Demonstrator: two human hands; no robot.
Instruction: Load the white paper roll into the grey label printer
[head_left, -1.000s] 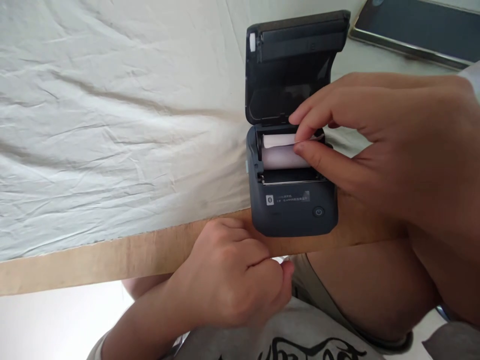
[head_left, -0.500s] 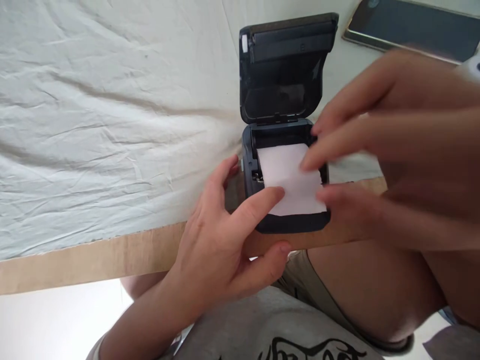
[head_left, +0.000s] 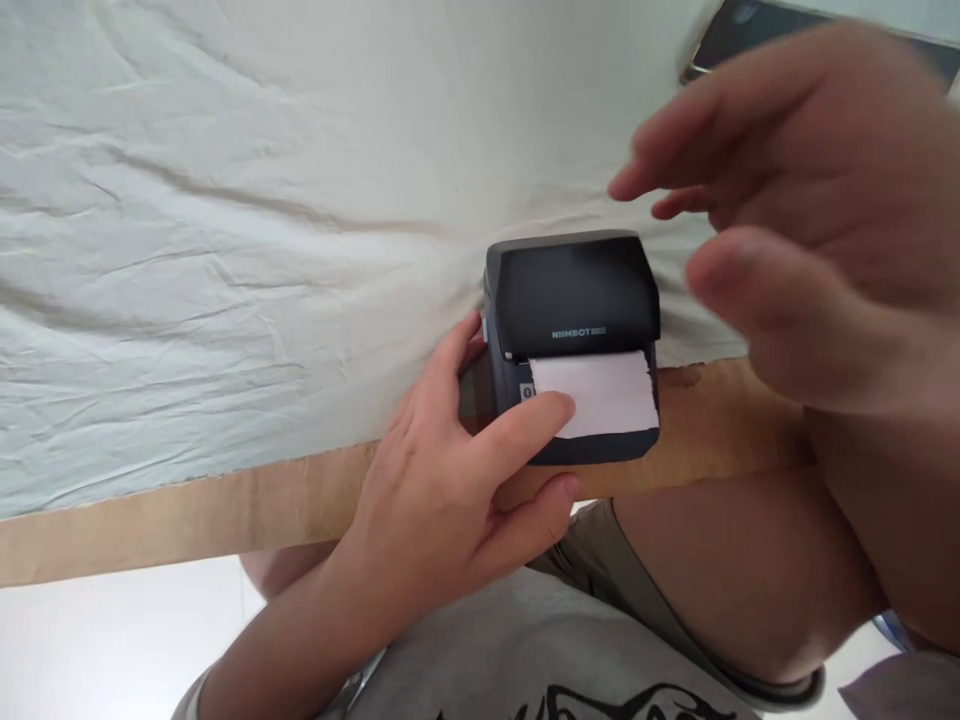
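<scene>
A small black label printer (head_left: 574,285) marked NIIMBOT sits near the table's front edge with its lid down. From under the lid's front edge comes a white paper strip (head_left: 611,395), lying over the printer's front. My left hand (head_left: 442,470) steadies the printer: one finger presses on the paper, others rest along the left side, and the thumb points at the front edge without visibly holding anything. Raised above and to the right of the printer, my right hand (head_left: 780,220) is slightly blurred, its fingers apart and nothing in them. The inside of the printer is hidden.
A dark phone (head_left: 731,40) lies at the upper right, partly covered by my right hand. Wrinkled pale cloth (head_left: 225,250) covers the table, with a bare wooden edge (head_left: 285,505) along the front. My lap is just below that edge.
The printer's lid, upright before, has swung down shut over the paper. My right hand has lifted up and away from the printer. My left hand has hardly moved.
</scene>
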